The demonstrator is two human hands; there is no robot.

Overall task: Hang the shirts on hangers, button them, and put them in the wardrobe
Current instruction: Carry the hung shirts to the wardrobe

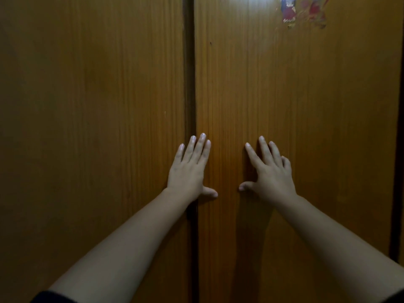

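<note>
Both hands flat, fingers straight, holding nothing. Left hand (189, 169) presses over the dark vertical seam (189, 84) btwn the two doors; right hand (270, 171) lies just right of that seam, on the right-hand brown wood-grain wardrobe door (306, 106). Hands near each other, not touching.

Left-hand brown wood door (87, 106) sits left of seam. Faded cartoon sticker (303, 12) up high, right of seam.

Progress: doors look shut; no shirts or hangers in view, so can't tell how many are done. Prob. closing-up or pre-opening stage.

Wardrobe faces the person; doors' long axis vertical, seam upright.
</note>
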